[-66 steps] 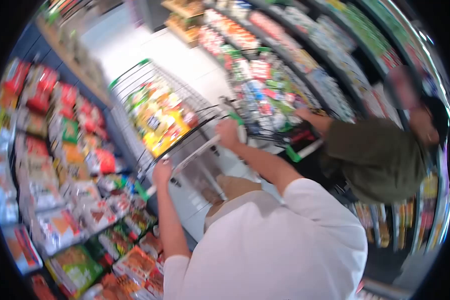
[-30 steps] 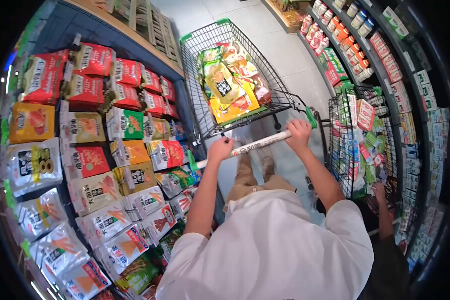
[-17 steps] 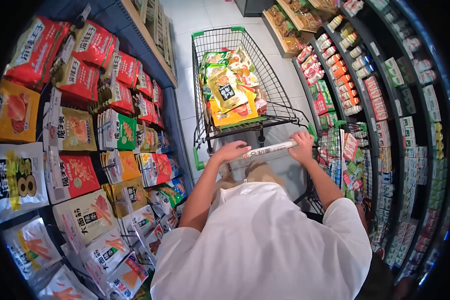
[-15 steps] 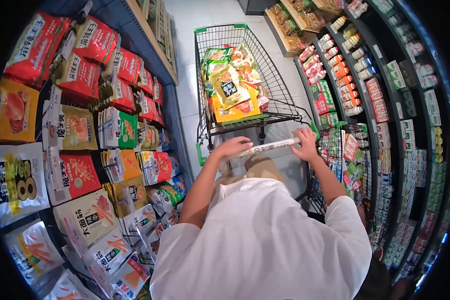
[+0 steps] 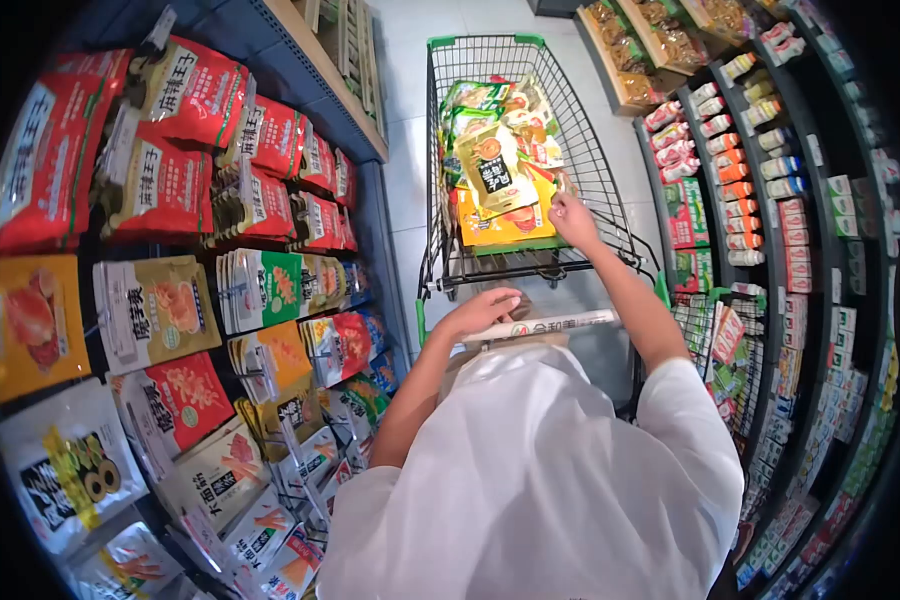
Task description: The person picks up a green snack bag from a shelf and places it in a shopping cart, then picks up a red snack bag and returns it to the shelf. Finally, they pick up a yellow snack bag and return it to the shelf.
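I saw the left hand [image 5: 485, 310] lying flat, fingers loose, on the cart handle [image 5: 555, 323], while the right hand [image 5: 573, 218] reached into the cart [image 5: 600, 170], fingers curled at the snack packs [image 5: 495, 175]; actual grip I couldn't tell. Risk as I judged it: w/ only one slack hand steering, the cart could roll or swing twd the side basket [image 5: 725, 345]. Vs 0.5 s ago, the right hand had left the handle and gone fwd into the load.

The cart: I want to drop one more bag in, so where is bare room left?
The cart has bare wire at its far end, under the green rim, and a strip along the right wall. Its middle and near end are crowded with snack packets, where the right hand reaches. The left hand rests on the handle.
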### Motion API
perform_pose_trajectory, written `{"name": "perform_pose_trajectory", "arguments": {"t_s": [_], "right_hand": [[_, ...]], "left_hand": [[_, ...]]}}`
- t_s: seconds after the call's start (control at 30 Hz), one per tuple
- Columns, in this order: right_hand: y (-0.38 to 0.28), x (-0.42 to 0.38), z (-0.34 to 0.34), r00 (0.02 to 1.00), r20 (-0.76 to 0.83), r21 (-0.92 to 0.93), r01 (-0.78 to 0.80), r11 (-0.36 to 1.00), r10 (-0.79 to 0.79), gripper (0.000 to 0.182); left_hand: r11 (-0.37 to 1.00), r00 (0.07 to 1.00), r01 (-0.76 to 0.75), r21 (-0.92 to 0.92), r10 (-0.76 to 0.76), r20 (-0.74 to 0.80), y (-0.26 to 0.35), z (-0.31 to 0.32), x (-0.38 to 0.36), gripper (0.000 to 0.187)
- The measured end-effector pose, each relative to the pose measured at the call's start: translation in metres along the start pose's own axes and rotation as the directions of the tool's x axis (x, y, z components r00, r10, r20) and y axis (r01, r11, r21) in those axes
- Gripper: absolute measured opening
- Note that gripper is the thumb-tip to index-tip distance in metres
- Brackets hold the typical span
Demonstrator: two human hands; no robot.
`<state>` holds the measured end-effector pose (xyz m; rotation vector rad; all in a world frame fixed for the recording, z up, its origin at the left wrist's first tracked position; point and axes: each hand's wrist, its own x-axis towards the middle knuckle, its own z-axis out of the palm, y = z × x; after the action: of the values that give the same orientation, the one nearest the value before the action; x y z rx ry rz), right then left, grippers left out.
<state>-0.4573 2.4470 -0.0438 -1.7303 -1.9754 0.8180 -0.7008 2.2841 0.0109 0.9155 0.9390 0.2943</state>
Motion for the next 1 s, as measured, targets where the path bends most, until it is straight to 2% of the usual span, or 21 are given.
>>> {"name": "perform_pose_trajectory", "arguments": {"t_s": [0.03, 0.13, 0.17, 0.23, 0.27, 0.37, 0.4, 0.5, 0.53, 0.6, 0.7, 0.73, 0.8, 0.83, 0.87, 0.9, 0.97, 1.0], "right_hand": [[0.009, 0.024, 0.017, 0.999, 0.033, -0.073, 0.012, 0.997, -0.009, 0.034], [0.058, 0.090, 0.089, 0.967, 0.083, -0.186, -0.223, 0.957, 0.241, 0.048], [0.061, 0.104, 0.100, 0.917, 0.091, -0.235, -0.359, 0.903, 0.388, 0.062], [0.043, 0.120, 0.097, 0.837, 0.136, -0.260, -0.486, 0.835, 0.530, 0.067], [0.061, 0.131, 0.116, 0.791, 0.174, -0.263, -0.537, 0.802, 0.587, 0.069], [0.033, 0.143, 0.111, 0.725, 0.245, -0.182, -0.618, 0.765, 0.644, 0.069], [0.044, 0.153, 0.127, 0.709, 0.255, -0.192, -0.629, 0.753, 0.657, 0.070], [0.052, 0.159, 0.140, 0.809, 0.214, -0.005, -0.560, 0.829, 0.548, 0.047], [0.051, 0.161, 0.137, 0.805, 0.230, 0.047, -0.570, 0.820, 0.547, 0.044], [0.043, 0.165, 0.129, 0.809, 0.255, 0.157, -0.575, 0.803, 0.529, 0.038], [0.059, 0.179, 0.135, 0.785, 0.435, 0.429, -0.611, 0.665, 0.441, 0.039], [0.054, 0.186, 0.127, 0.725, 0.500, 0.484, -0.687, 0.542, 0.472, 0.037], [0.039, 0.197, 0.100, 0.715, 0.543, 0.475, -0.694, 0.542, 0.440, 0.036], [0.028, 0.202, 0.085, 0.665, 0.544, 0.406, -0.742, 0.533, 0.511, 0.037], [0.063, 0.214, 0.119, 0.686, 0.571, 0.477, -0.725, 0.497, 0.452, 0.039], [0.057, 0.218, 0.109, 0.760, 0.484, 0.548, -0.650, 0.527, 0.434, 0.037], [0.022, 0.222, 0.057, 0.750, 0.487, 0.469, -0.657, 0.590, 0.448, 0.033], [0.024, 0.219, 0.046, 0.778, 0.460, 0.560, -0.628, 0.540, 0.428, 0.032]], "left_hand": [[0.999, 0.999, 0.009, -0.039, -0.011, -0.040, -0.001, -0.002, 0.003, 0.044], [0.991, 0.983, 0.001, -0.136, -0.026, -0.180, -0.001, -0.008, 0.006, 0.042], [0.981, 0.980, 0.024, -0.194, -0.062, -0.191, 0.000, -0.012, 0.009, 0.041], [0.945, 0.969, 0.073, -0.320, -0.143, -0.201, 0.002, -0.016, 0.012, 0.039], [0.919, 0.957, 0.069, -0.387, -0.170, -0.233, 0.005, -0.017, 0.012, 0.041], [0.847, 0.943, 0.103, -0.521, -0.249, -0.219, -0.005, -0.040, 0.022, 0.042], [0.834, 0.938, 0.136, -0.535, -0.282, -0.201, 0.001, -0.045, 0.025, 0.044], [0.791, 0.917, 0.142, -0.595, -0.332, -0.222, 0.016, -0.054, 0.035, 0.049], [0.808, 0.868, 0.201, -0.554, -0.409, -0.281, 0.031, -0.056, 0.036, 0.055], [0.822, 0.818, 0.172, -0.542, -0.426, -0.386, 0.024, -0.066, 0.044, 0.058], [0.874, 0.742, 0.145, -0.464, -0.406, -0.533, 0.031, -0.078, 0.047, 0.057], [0.882, 0.716, 0.153, -0.445, -0.410, -0.565, 0.038, -0.084, 0.048, 0.056], [0.895, 0.702, 0.144, -0.421, -0.393, -0.594, 0.040, -0.096, 0.057, 0.049], [0.913, 0.708, 0.125, -0.388, -0.356, -0.610, 0.037, -0.102, 0.060, 0.044], [0.900, 0.686, 0.099, -0.425, -0.372, -0.626, 0.039, -0.108, 0.066, 0.038], [0.882, 0.676, 0.084, -0.464, -0.392, -0.624, 0.051, -0.110, 0.070, 0.035], [0.889, 0.694, 0.087, -0.449, -0.377, -0.613, 0.060, -0.118, 0.074, 0.037], [0.902, 0.694, 0.085, -0.423, -0.358, -0.625, 0.063, -0.120, 0.078, 0.038]]}}
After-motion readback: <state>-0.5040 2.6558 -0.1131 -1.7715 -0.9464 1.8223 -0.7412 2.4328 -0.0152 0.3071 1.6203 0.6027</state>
